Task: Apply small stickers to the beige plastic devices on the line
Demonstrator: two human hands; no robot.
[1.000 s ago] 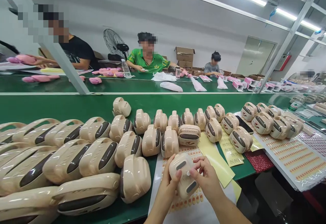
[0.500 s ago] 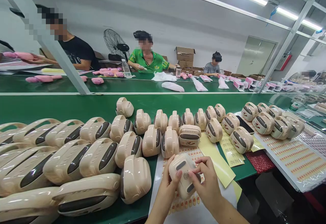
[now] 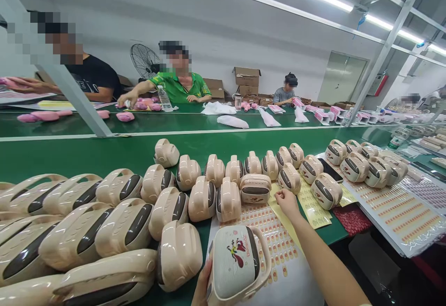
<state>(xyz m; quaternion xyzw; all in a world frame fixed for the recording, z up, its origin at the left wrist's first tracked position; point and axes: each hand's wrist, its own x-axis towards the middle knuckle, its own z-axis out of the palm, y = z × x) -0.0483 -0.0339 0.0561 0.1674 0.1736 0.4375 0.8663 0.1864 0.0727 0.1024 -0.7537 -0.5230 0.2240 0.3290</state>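
Observation:
My left hand (image 3: 205,279) is closed on the side of a cream device (image 3: 237,264) with a carrying handle, like a small portable speaker. Its pale front bears a red and dark printed figure and faces up toward me; the device covers most of the hand. Stretched forward, my right hand (image 3: 287,202) is over a yellow sheet (image 3: 275,199), just below a standing cream device (image 3: 290,178). Its fingers are curled together, and whatever they pinch is hidden. Under the held device lies a sheet of small orange stickers (image 3: 275,238).
Rows of similar cream devices (image 3: 121,229) fill the left and middle of the green table (image 3: 139,148). To the right are yellow label sheets (image 3: 311,206), a phone (image 3: 331,170), a red cloth (image 3: 351,220) and more sticker sheets (image 3: 400,213). Co-workers sit across a metal frame post (image 3: 75,90).
The device was in both hands with its labelled underside up; now only my left hand holds it, turned front up and lower. My right hand has let go and moved forward to the yellow sheet.

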